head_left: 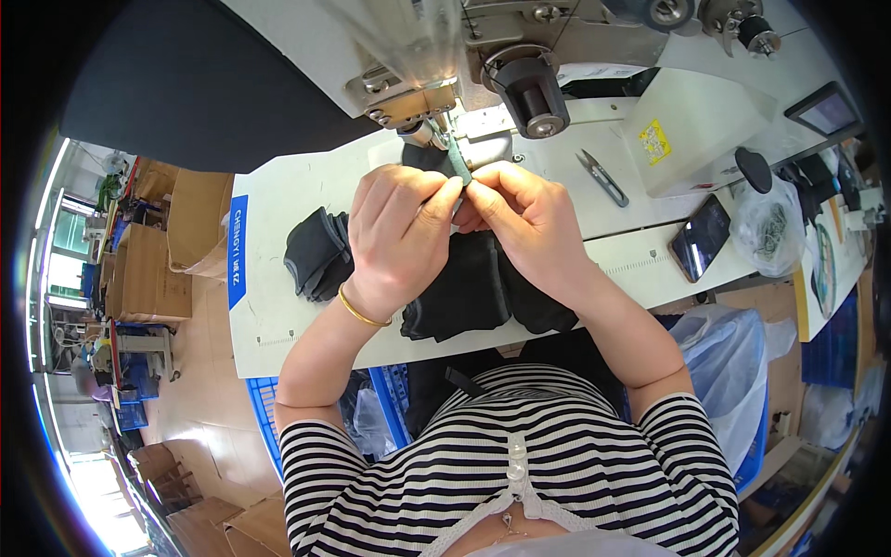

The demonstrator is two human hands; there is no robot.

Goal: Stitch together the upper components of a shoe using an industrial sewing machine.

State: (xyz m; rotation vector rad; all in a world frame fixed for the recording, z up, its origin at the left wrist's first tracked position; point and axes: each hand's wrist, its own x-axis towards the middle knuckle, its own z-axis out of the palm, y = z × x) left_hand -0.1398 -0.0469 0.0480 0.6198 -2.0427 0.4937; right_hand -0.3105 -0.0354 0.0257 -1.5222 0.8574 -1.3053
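The left hand (401, 232) pinches the near end of a narrow green strip (459, 162), and the right hand (524, 218) pinches the same strip just beside it, fingertips touching. The strip runs up from the fingers to the presser foot (429, 130) of the sewing machine (408, 56), at the far edge of the table (278, 278). Under both hands lies black fabric (464, 288), spreading down to the near edge of the table; a second black bundle (316, 251) sits just left of the left wrist.

The risk, as I judge it, is the closeness of the fingers to the needle area: if the machine runs while they sit this near, a fingertip could be caught. The strip could also slip out of line with the fabric if either pinch loosens, giving a crooked seam. The fabric hanging over the near edge may drag the work down.

The table is white, with a blue label (238, 251) at its left edge. Thread snips (601, 176) lie right of the hands, then a dark phone (701, 237) and a clear bag (768, 227) near the right edge. Left of the table stand cardboard boxes (148, 269) on a workshop floor, with bright windows beyond; a blue crate (264, 404) sits under the near edge.
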